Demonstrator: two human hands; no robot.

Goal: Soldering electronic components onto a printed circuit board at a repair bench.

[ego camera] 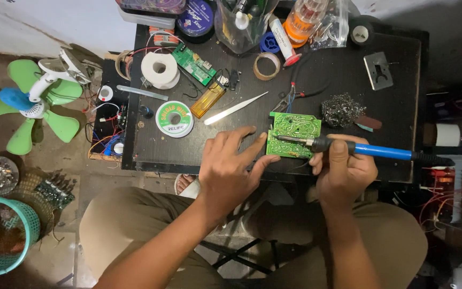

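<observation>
Wrapped around the blue handle of the soldering iron, my right hand keeps a closed grip like on a pen, so the metal tip lies across the green circuit board and rests on its traces. My left hand is spread flat, fingers pressed against the board's left edge to pin it on the dark surface and stop it sliding under the iron. The board sits near the front edge of the surface, right between both hands and above my knees. Within easy reach: a spool of solder wire to the left, white tweezers pointing toward the board, and a wad of metal cleaning wool just beyond the iron's tip side. A roll of white tape and a second small green board lie farther back. On the floor to my left lies a green fan.
</observation>
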